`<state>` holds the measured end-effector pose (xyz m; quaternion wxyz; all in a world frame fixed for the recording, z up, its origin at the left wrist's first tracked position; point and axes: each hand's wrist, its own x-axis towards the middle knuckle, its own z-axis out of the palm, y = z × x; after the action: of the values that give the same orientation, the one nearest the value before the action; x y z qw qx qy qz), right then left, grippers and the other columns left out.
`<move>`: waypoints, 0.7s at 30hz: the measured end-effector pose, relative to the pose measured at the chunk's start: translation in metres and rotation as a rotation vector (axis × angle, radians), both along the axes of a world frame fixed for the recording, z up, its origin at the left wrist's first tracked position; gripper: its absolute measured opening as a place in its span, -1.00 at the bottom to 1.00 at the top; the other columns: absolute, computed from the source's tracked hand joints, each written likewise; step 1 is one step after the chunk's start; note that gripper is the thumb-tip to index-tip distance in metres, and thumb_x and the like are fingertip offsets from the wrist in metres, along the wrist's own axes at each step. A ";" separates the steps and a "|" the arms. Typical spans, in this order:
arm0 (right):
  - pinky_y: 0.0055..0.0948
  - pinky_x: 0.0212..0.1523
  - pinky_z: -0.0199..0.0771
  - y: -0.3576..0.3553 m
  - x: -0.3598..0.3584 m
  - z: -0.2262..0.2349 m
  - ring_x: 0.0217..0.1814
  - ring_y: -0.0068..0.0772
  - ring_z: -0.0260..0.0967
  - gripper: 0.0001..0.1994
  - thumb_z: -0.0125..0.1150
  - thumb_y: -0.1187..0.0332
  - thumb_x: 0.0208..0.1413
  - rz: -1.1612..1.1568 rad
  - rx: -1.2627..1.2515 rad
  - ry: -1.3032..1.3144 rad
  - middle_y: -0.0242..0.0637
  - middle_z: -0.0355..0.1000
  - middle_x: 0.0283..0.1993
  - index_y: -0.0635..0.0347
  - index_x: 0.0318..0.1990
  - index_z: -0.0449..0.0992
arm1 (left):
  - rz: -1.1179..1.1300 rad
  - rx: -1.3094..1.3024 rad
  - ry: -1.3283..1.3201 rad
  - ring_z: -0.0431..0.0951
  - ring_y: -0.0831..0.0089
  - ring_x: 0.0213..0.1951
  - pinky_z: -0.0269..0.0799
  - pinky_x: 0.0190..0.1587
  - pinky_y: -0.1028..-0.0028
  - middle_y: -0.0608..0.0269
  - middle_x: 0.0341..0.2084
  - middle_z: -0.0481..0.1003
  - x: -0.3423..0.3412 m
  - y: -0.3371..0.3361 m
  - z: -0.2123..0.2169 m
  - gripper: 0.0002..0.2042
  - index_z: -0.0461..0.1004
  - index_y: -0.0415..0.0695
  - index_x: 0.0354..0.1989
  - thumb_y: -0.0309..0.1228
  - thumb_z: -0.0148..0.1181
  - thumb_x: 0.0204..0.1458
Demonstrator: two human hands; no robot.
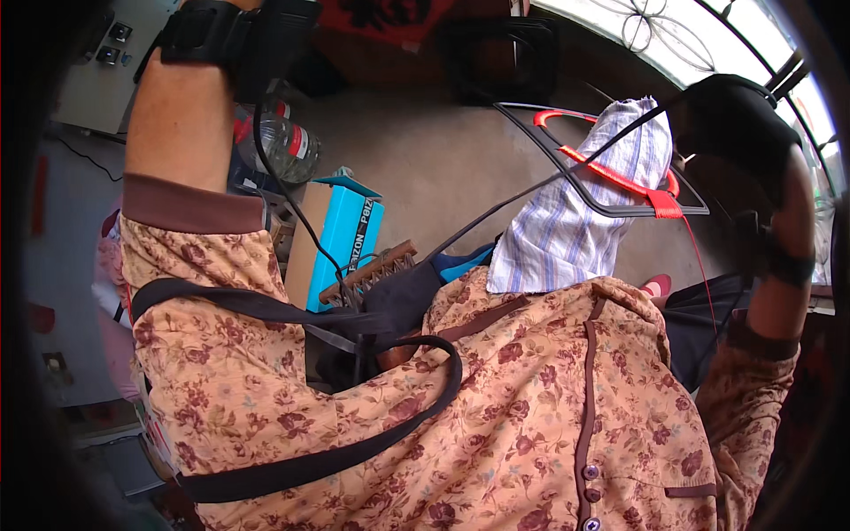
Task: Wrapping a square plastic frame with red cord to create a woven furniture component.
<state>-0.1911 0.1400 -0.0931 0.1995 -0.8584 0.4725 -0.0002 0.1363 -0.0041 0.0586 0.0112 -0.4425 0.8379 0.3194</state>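
Observation:
My left forearm reaches up to the top edge, with a black strapped device [208, 37] on its wrist; the left hand is beyond the picture. On the right, my right arm is raised, and a dark shape covers my right hand [735, 115], so its fingers do not show. A black wristband [788, 265] circles that arm. Nearest to this hand is a thin black angular frame [633, 211], with a curved bar wrapped in red [611, 174]. From its red-wrapped corner a red thread [697, 252] runs down. A white cloth with blue stripes [562, 234] lies over my lap, reaching the frame.
Left of my lap stand a blue and brown box [341, 234], a wooden piece with coils [376, 273] and clear bottles [292, 150]. A black cable [531, 190] crosses from my right hand. A dark chair-like object [500, 62] stands behind, near the bright window [673, 31].

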 end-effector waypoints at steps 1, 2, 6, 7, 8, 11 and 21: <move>-0.37 -0.23 0.51 0.009 0.006 0.003 -0.30 -0.29 0.51 -0.56 0.45 0.29 -0.12 0.076 0.053 -0.088 -0.23 0.53 -0.29 0.29 -0.08 0.49 | 0.003 -0.016 0.003 0.61 0.52 -0.42 0.54 -0.47 0.63 0.18 -0.33 0.58 -0.003 0.000 -0.001 -0.68 0.47 -0.25 -0.03 -0.31 0.25 0.12; -0.38 -0.24 0.51 0.016 0.014 0.004 -0.30 -0.29 0.51 -0.56 0.45 0.30 -0.11 0.163 0.107 -0.175 -0.23 0.53 -0.28 0.28 -0.06 0.48 | -0.015 -0.006 -0.002 0.61 0.52 -0.42 0.54 -0.46 0.62 0.18 -0.33 0.58 -0.007 0.000 -0.003 -0.68 0.47 -0.25 -0.03 -0.31 0.25 0.13; -0.38 -0.27 0.52 0.041 0.069 0.016 -0.31 -0.29 0.52 -0.52 0.46 0.34 -0.10 0.498 0.297 -0.454 -0.25 0.53 -0.25 0.22 0.01 0.45 | -0.036 -0.008 -0.038 0.61 0.50 -0.41 0.53 -0.44 0.63 0.19 -0.35 0.57 -0.017 0.004 -0.009 -0.69 0.47 -0.26 -0.03 -0.31 0.22 0.15; -0.38 -0.28 0.53 0.045 0.087 0.020 -0.31 -0.29 0.52 -0.51 0.46 0.35 -0.10 0.553 0.314 -0.497 -0.25 0.53 -0.24 0.21 0.03 0.44 | -0.039 -0.008 -0.043 0.61 0.50 -0.41 0.53 -0.44 0.62 0.19 -0.35 0.57 -0.017 0.004 -0.009 -0.69 0.47 -0.26 -0.03 -0.31 0.22 0.15; -0.38 -0.28 0.53 0.049 0.103 0.021 -0.31 -0.29 0.52 -0.50 0.46 0.36 -0.10 0.583 0.308 -0.538 -0.26 0.52 -0.23 0.20 0.05 0.44 | -0.048 -0.010 -0.048 0.61 0.50 -0.41 0.53 -0.44 0.62 0.18 -0.35 0.57 -0.019 0.005 -0.010 -0.69 0.47 -0.26 -0.03 -0.32 0.22 0.15; -0.33 -0.24 0.53 0.054 0.140 0.013 -0.23 -0.22 0.51 -0.44 0.46 0.37 -0.09 0.509 0.132 -0.615 -0.23 0.50 -0.13 0.17 0.11 0.39 | -0.065 -0.015 -0.059 0.60 0.50 -0.41 0.52 -0.45 0.62 0.18 -0.35 0.57 -0.022 0.005 -0.009 -0.70 0.47 -0.26 -0.04 -0.33 0.22 0.15; -0.15 -0.01 0.46 0.071 0.192 -0.011 0.05 0.09 0.45 0.11 0.60 0.22 -0.33 0.854 0.517 -1.021 0.08 0.44 0.04 0.18 0.40 -0.04 | -0.077 0.009 -0.054 0.58 0.52 -0.43 0.49 -0.46 0.61 0.19 -0.36 0.56 -0.027 0.008 -0.008 -0.73 0.47 -0.26 -0.06 -0.36 0.19 0.15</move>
<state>0.0013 0.2108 -0.1045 0.5757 -0.7865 -0.0725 -0.2117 0.1094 0.0040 0.0505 0.0481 -0.4182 0.8523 0.3104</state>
